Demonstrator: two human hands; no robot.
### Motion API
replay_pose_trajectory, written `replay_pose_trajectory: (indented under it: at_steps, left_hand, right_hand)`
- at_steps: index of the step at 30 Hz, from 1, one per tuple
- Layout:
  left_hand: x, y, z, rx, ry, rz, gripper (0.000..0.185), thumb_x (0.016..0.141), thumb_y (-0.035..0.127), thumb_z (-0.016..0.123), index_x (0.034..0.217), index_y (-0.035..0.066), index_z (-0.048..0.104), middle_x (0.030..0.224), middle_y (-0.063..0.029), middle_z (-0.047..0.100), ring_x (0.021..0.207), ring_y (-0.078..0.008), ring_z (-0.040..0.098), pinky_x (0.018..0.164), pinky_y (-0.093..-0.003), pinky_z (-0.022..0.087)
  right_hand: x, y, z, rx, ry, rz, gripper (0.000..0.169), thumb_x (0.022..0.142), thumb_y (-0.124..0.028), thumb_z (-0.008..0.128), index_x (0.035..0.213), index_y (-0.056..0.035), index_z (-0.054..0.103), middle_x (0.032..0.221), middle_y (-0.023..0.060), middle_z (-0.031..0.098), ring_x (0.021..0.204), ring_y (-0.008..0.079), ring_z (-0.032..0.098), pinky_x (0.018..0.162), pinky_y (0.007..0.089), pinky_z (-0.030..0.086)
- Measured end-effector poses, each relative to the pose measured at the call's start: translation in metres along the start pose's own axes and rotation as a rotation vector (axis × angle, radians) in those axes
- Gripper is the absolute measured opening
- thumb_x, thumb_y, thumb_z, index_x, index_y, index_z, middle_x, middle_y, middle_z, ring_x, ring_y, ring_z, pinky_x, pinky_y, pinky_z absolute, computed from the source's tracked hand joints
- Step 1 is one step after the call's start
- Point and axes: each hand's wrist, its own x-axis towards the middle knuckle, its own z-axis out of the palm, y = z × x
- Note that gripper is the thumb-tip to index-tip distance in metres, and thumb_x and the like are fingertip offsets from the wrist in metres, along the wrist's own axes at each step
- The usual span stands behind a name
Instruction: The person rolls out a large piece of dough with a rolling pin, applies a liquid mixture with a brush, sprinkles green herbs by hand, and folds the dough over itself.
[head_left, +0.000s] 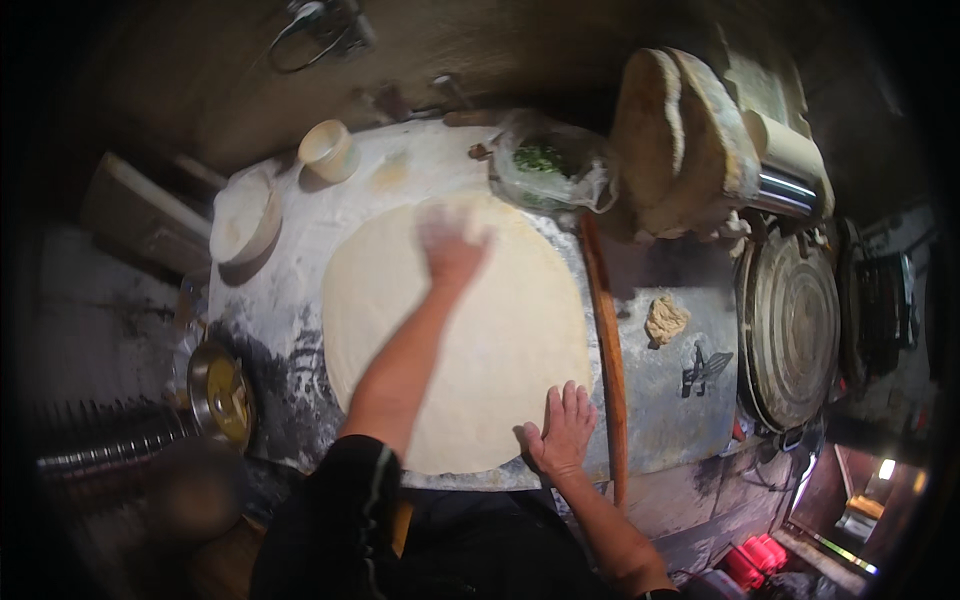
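A broad, thin sheet of rolled-out dough (480, 330) covers the middle of the floured worktop (262, 315). Blurred by motion, my left hand (452, 244) is over the far part of the sheet with its fingers apart. Whether it touches the dough there cannot be told. My right hand (562, 431) rests spread at the near right edge of the dough, holding nothing. Just right of the sheet lies a long wooden rolling pin (606, 337), its near end reaching past the worktop's front edge.
Along the back stand a flour bowl (244, 217), a tub (328, 152) and a plastic bag of chopped greens (544, 161). On the right are a dough scrap (666, 320) and a round griddle (791, 330). At left sits a metal bowl of yellow liquid (221, 397).
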Motion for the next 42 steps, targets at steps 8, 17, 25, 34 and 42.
replay_pose_trajectory:
  at_steps: [8,17,25,34,42]
  left_hand:
    - [-0.252,0.017,-0.077,-0.373,-0.280,0.479,0.069,0.082,0.047,0.065,0.139,0.011,0.048,0.150,-0.0177,0.033,0.140,-0.0384,0.027,0.112,-0.0544,0.024]
    - [-0.352,-0.281,-0.171,-1.534,0.211,-1.123,0.074,0.091,0.034,0.060,0.152,0.011,0.023,0.144,-0.0103,0.045,0.120,-0.0270,0.053,0.098,-0.0370,0.042]
    - [-0.364,-0.446,-0.113,-2.059,0.493,-1.225,0.030,0.088,0.022,0.060,0.110,0.005,0.051,0.116,-0.0104,0.049,0.111,-0.0282,0.050,0.097,-0.0454,0.044]
    - [-0.350,-0.385,-0.191,-1.851,0.104,-1.069,0.022,0.076,0.012,0.063,0.097,0.008,0.060,0.097,-0.0061,0.060,0.092,-0.0230,0.061,0.083,-0.0431,0.050]
    - [-0.321,-0.298,-0.235,-1.778,-0.183,-0.877,0.031,0.073,0.004,0.063,0.104,0.002,0.061,0.091,-0.0075,0.062,0.083,-0.0223,0.063,0.066,-0.0376,0.056]
  right_hand:
    - [-0.006,0.022,0.018,0.017,0.187,-0.049,0.070,0.083,-0.044,0.052,0.137,-0.0016,0.041,0.147,0.0242,0.036,0.138,0.0412,0.029,0.111,0.0545,0.017]
    - [-0.036,0.024,-0.013,-0.064,0.212,-0.196,0.062,0.091,-0.042,0.051,0.138,-0.0012,0.044,0.148,0.0245,0.035,0.137,0.0407,0.032,0.111,0.0510,0.021]
    - [-0.088,-0.079,-0.023,0.172,0.064,-0.112,0.049,0.095,-0.035,0.050,0.131,-0.0023,0.052,0.146,0.0226,0.039,0.134,0.0403,0.038,0.110,0.0468,0.029]
    - [-0.040,-0.269,0.039,0.681,-0.146,-0.121,0.084,0.085,-0.033,0.072,0.149,-0.0043,0.026,0.118,0.0239,0.062,0.104,0.0289,0.064,0.090,0.0394,0.050]
    - [0.025,-0.332,-0.022,1.257,-0.221,-0.029,0.034,0.083,-0.011,0.073,0.113,0.0016,0.062,0.076,-0.0002,0.060,0.065,0.0069,0.053,0.057,0.0210,0.043]
